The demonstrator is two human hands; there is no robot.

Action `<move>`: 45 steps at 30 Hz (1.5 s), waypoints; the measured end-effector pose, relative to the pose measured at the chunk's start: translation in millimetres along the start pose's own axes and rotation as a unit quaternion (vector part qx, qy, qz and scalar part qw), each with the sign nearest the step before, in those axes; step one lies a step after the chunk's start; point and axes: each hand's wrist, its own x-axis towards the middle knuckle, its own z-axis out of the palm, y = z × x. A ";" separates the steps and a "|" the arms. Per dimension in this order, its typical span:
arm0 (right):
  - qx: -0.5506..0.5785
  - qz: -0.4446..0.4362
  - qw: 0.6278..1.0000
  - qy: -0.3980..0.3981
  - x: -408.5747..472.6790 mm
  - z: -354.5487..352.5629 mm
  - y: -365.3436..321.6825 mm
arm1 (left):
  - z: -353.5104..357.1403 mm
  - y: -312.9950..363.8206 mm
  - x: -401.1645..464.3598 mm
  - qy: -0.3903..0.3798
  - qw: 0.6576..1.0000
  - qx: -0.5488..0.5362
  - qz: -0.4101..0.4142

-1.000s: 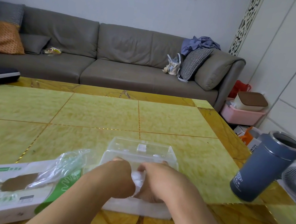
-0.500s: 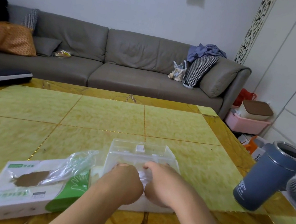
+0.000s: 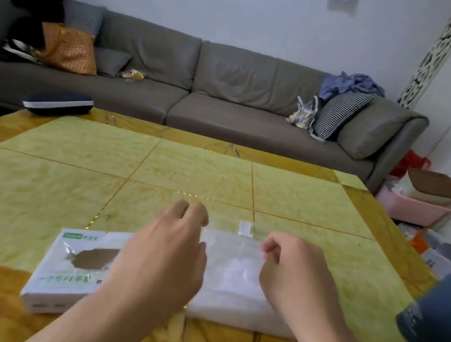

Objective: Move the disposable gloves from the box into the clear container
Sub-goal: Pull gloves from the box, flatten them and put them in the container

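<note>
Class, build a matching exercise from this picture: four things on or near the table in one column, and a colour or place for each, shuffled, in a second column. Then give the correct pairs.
Things:
1. glove box
2. clear container
3. flask
4. case

Descriptions:
A. dark blue, at the table's right edge
B. between the two hands
C. white and green, left of the container
D. dark, at the table's far left corner

Pairs: 1-C, 2-B, 3-A, 4-D

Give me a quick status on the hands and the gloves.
Left hand open, right hand loosely curled, both over the clear container. Gloves inside it. Glove box alongside. Blue flask near the right arm.
</note>
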 end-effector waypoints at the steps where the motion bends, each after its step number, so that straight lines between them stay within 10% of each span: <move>1: 0.005 -0.011 1.000 0.014 -0.3 1.7 -1.7 | -0.7 -16.9 -0.4 -0.014 0.999 0.033 -0.023; 4: 0.002 -0.028 0.999 0.034 -1.2 7.3 -4.3 | 2.1 -52.4 -4.5 -0.090 0.986 0.095 -0.104; 8: 0.005 -0.047 0.998 0.032 -1.7 16.7 -10.3 | 3.2 -71.4 -3.0 0.006 0.992 0.024 -0.128; 13: 0.055 -0.068 0.995 0.037 -2.5 24.9 -18.8 | -16.9 -76.2 3.3 0.102 0.964 -0.211 -0.129; 17: 0.111 -0.123 0.983 0.082 -4.9 30.1 -22.9 | -32.5 -64.9 1.9 0.138 0.879 -0.439 -0.126; 20: 0.260 -0.152 0.952 0.053 -10.5 23.8 -29.7 | -35.1 -55.4 0.7 0.079 0.796 -0.580 -0.151; 24: 0.516 -0.122 0.834 -0.154 -16.9 13.9 -41.8 | -23.7 -42.9 -4.7 -0.033 0.775 -0.614 -0.148; 32: 0.521 -0.012 0.852 -0.054 -10.6 15.4 -28.5 | -19.3 -37.0 -3.6 -0.053 0.731 -0.640 -0.232; 40: 0.472 -0.024 0.878 -0.077 -14.0 13.8 -27.4 | -4.0 -22.6 -13.8 -0.072 0.906 -0.381 -0.169; 45: 0.462 -0.008 0.884 -0.075 -12.4 9.8 -25.3 | -9.0 -29.5 -6.5 0.011 0.878 -0.432 -0.206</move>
